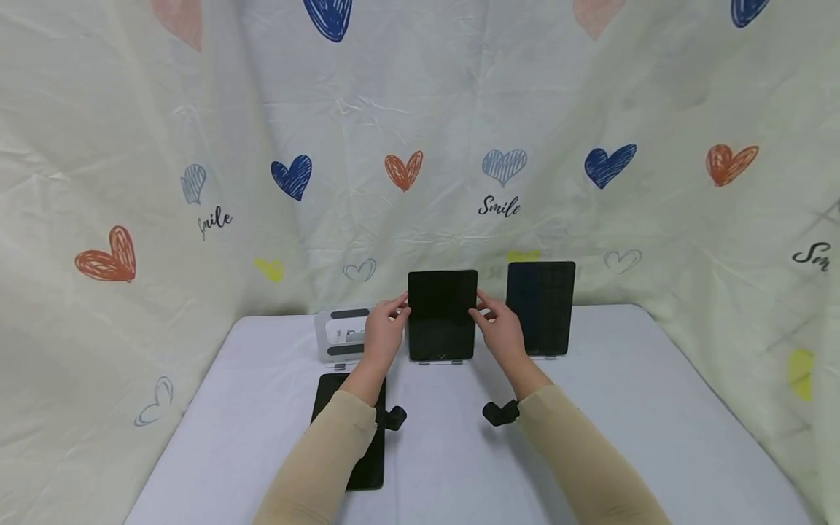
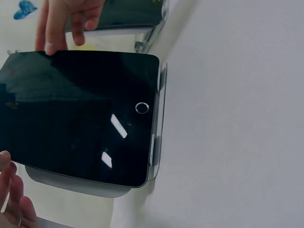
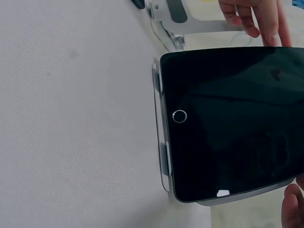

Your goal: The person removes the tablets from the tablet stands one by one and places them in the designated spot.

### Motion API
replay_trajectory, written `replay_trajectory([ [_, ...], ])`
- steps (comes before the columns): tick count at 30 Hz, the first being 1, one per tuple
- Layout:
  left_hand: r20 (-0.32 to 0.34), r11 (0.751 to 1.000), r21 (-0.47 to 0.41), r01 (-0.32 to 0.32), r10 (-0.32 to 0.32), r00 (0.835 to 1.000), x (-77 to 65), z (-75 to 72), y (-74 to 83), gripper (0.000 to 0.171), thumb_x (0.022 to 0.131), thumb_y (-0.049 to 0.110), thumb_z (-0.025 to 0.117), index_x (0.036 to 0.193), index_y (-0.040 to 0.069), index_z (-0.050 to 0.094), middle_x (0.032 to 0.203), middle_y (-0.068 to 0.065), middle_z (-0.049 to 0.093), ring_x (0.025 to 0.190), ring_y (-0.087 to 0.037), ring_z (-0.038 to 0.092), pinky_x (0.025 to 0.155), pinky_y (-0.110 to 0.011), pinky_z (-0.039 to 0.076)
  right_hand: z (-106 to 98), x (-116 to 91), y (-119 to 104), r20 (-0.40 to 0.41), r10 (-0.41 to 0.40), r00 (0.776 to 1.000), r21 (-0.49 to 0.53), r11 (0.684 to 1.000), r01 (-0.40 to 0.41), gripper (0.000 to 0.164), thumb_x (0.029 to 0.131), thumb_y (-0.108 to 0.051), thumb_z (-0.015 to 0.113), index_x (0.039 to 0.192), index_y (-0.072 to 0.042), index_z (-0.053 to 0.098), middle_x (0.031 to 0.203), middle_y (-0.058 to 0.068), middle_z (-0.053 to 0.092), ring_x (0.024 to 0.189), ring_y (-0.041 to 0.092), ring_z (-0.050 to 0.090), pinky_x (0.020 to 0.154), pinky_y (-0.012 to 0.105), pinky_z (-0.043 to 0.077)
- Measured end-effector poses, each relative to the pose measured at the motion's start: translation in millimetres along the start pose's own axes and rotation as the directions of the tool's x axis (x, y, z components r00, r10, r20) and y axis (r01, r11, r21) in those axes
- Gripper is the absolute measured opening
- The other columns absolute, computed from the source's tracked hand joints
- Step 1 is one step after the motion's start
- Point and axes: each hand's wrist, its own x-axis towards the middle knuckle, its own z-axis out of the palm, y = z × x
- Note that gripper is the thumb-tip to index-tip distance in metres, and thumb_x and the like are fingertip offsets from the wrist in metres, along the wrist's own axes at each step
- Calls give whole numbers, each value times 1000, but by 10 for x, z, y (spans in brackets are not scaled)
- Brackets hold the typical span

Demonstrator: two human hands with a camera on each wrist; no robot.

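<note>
A black tablet stands upright, leaning back on a stand whose small hooked ledge runs under its home-button end. On its left edge, my left hand pinches the tablet with thumb and fingertips. My right hand holds the opposite edge at about the same height. In the right wrist view, the left hand shows past the far edge, fingertips against the rim. The tablet's back and most of the stand behind it are hidden.
Right of the held tablet, a second tablet stands on its own stand. A grey-white stand with dark pads and no tablet is at the left. Another tablet lies flat near my left forearm. A heart-printed curtain hangs behind the white-covered table.
</note>
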Motion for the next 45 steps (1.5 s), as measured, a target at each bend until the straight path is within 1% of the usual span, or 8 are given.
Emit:
replay_trajectory([
  [7, -44, 1000, -14, -13, 12, 999, -6, 54, -20, 35, 96, 20, 67, 131, 24, 67, 107, 2, 71, 89, -18, 58, 72, -31, 51, 33, -3, 2, -33, 47, 998, 7, 999, -46, 47, 99, -31, 62, 145, -26, 53, 119, 8, 69, 105, 25, 62, 76, 40, 51],
  [11, -79, 1000, -23, -11, 10, 997, -12, 77, -17, 34, 96, 20, 68, 130, 25, 68, 104, 2, 71, 92, -17, 60, 75, -32, 53, 48, 7, -12, -50, 68, 996, 39, 997, -66, 45, 99, -28, 62, 143, -26, 55, 118, 8, 70, 106, 26, 64, 79, 42, 52],
  [16, -92, 999, -37, -9, 6, 996, -22, 93, -21, 35, 95, 20, 68, 129, 26, 68, 102, 2, 70, 95, -16, 62, 78, -34, 54, 62, 4, -22, -55, 105, 993, 87, 991, -100, 42, 100, -26, 61, 142, -26, 57, 119, 9, 69, 106, 27, 64, 84, 44, 53],
  [21, -88, 998, -64, -10, 4, 996, -25, 83, -13, 34, 95, 20, 69, 129, 26, 68, 102, 2, 70, 96, -16, 63, 78, -33, 55, 53, 4, -27, -52, 110, 993, 121, 987, -103, 42, 100, -23, 62, 141, -25, 58, 118, 10, 70, 103, 25, 65, 84, 42, 54],
  [27, -89, 998, -64, -9, 3, 996, -13, 51, 19, 33, 95, 20, 69, 127, 25, 69, 100, 2, 70, 92, -16, 63, 76, -33, 54, 14, 2, -54, -41, 108, 993, 145, 984, -101, 42, 99, -22, 64, 140, -24, 59, 115, 9, 71, 95, 24, 66, 76, 36, 53],
  [32, -76, 998, -70, 3, -9, 997, -28, 22, 92, 33, 95, 21, 69, 127, 25, 69, 100, 1, 70, 91, -16, 63, 77, -33, 54, -20, -21, -79, -40, 134, 990, 186, 975, -125, 41, 99, -23, 64, 139, -26, 59, 116, 8, 71, 96, 23, 66, 74, 31, 52],
  [40, -32, 990, -133, 54, -59, 998, -70, -52, 174, 32, 94, 21, 70, 126, 25, 70, 102, 1, 70, 92, -17, 63, 77, -33, 54, -86, -69, -108, -35, 136, 990, 220, 967, -126, 40, 98, -23, 65, 138, -26, 61, 113, 9, 71, 89, 23, 64, 70, 28, 52],
  [45, -7, 984, -157, 79, -82, 997, -79, -79, 164, 32, 94, 21, 71, 125, 25, 71, 103, 0, 71, 95, -18, 63, 81, -34, 54, -126, -100, -121, -3, 146, 989, 232, 962, -141, 41, 98, -23, 65, 138, -26, 61, 113, 9, 70, 91, 26, 64, 73, 29, 53],
])
